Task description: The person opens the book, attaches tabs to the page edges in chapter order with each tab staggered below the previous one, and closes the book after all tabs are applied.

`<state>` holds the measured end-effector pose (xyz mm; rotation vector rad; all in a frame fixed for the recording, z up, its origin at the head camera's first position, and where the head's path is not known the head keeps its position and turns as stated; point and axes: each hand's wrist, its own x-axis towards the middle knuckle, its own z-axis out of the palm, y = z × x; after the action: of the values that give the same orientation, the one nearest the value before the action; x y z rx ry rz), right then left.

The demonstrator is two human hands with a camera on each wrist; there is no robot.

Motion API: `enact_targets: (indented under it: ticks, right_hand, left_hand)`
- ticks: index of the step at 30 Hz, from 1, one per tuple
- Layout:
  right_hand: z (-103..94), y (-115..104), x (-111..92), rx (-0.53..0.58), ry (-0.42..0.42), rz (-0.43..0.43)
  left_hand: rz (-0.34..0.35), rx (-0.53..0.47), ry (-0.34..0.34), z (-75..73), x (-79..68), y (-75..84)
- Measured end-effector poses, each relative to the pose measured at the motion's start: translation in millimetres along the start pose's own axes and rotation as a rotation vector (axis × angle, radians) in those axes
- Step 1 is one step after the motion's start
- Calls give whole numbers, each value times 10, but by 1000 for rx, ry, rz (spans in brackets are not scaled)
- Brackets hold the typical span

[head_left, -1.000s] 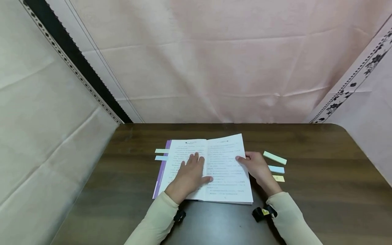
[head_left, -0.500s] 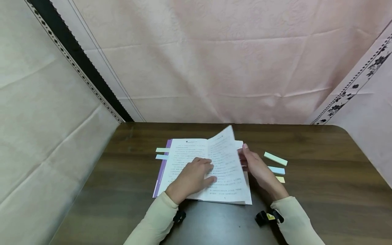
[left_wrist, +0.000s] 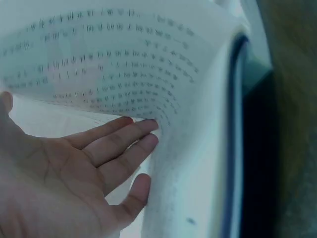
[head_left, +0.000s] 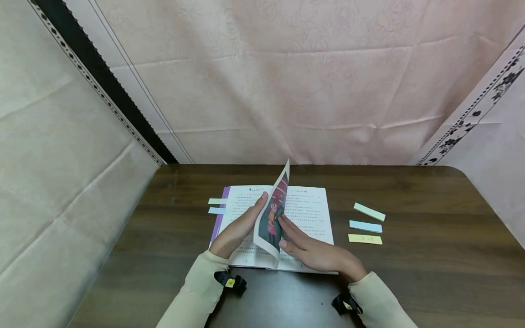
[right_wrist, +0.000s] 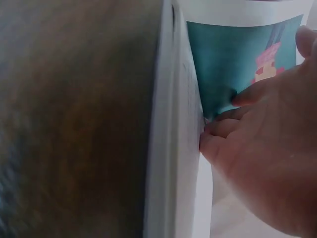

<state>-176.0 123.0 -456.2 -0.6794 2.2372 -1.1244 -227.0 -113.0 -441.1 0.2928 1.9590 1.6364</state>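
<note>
An open book [head_left: 309, 207] with a purple cover edge lies on the table, and one of its pages [head_left: 272, 212] stands up near the fold, curved, with a coloured picture of a pink figure facing right. My left hand [head_left: 242, 228] is on the text side of that page, its fingers fairly straight, with the tips close to the fold in the left wrist view. On the picture side, my right hand [head_left: 316, 250] reaches in flat over the right-hand page, its fingertips [right_wrist: 218, 126] at the fold beside the picture. The raised page hides part of the left fingers.
Green [head_left: 369, 212], blue [head_left: 366, 226] and yellow [head_left: 365, 239] strips lie on the table [head_left: 430, 255] right of the book. A green tab [head_left: 217, 201] and a blue tab [head_left: 215, 210] stick out from its left edge. A pale curtain [head_left: 328, 100] hangs behind.
The page has risen from the right side to stand near the fold, showing its picture. My right hand has moved left to the fold; my left hand has turned onto its edge behind the page.
</note>
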Motion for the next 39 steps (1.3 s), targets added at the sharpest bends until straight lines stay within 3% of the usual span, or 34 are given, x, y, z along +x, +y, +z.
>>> enact_targets:
  ticks: [3, 6, 8, 13, 16, 20, 26, 33, 39]
  right_hand:
    - [30, -10, 0, -26, -8, 31]
    - [40, -21, -2, -34, -7, 42]
    - [47, -32, -5, -49, -8, 49]
    - [75, -43, 11, -109, -21, 57]
    - [89, -45, 24, -136, -28, 38]
    - [98, -44, 33, -169, -41, -2]
    - [120, -29, 42, -192, -70, -17]
    - [123, -3, 47, -201, -86, -52]
    - [129, 67, 45, -158, -58, -101]
  left_hand:
    - [-19, -72, 9, -74, -39, 47]
    - [-34, -167, 74, -207, -91, 107]
    - [-41, -161, 150, -318, -137, 136]
    - [-67, 73, 292, -587, -248, 152]
    - [-95, 159, 323, -696, -283, 148]
    - [-130, 215, 323, -804, -316, 122]
    - [-205, 290, 328, -910, -332, -38]
    - [-311, 348, 364, -970, -334, -190]
    - [-333, 430, 373, -960, -287, -255]
